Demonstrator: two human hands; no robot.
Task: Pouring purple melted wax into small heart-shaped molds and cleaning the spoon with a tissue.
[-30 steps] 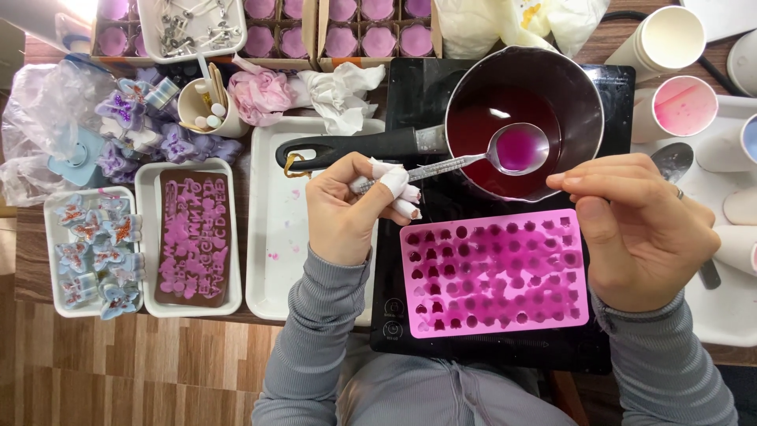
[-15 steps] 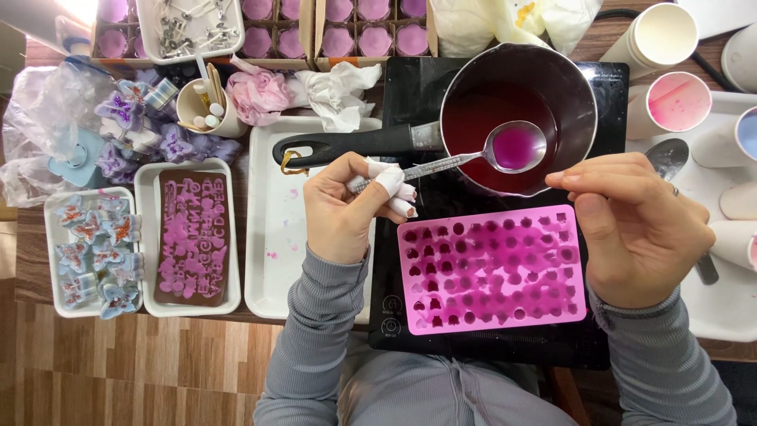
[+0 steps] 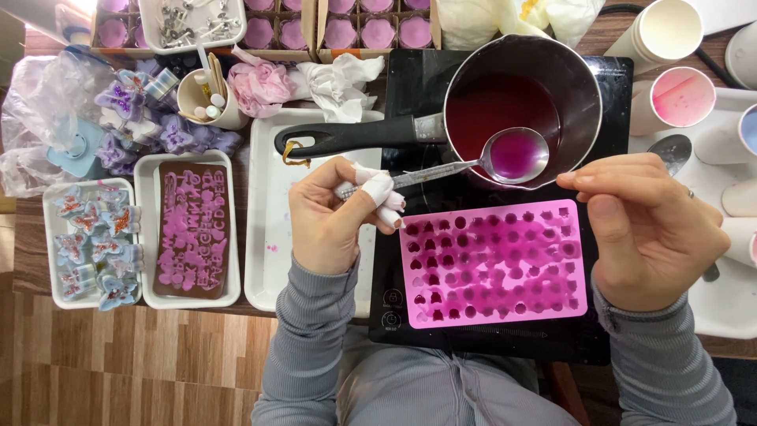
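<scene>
So, left hand point(image 3: 327, 217) pinches the thin metal handle of a small ladle point(image 3: 514, 155), fingertips closed on it, one finger wrapped in white tape. Ladle bowl sits out to the right of that grip, level, full of glossy magenta liquid, hanging over the near rim of the saucepan point(image 3: 522, 95), which holds darker red-purple liquid. Pan's black handle runs just above the gripping fingers. Right hand point(image 3: 646, 229) lies loosely curled on the right edge of the pink silicone mould point(image 3: 493, 264), holding nothing I can see. Mould is just below the ladle, w/ rows of small cavities, most filled purple. Both rest on a black hob point(image 3: 410, 308). Left of the grip: white tray point(image 3: 268, 237).
</scene>
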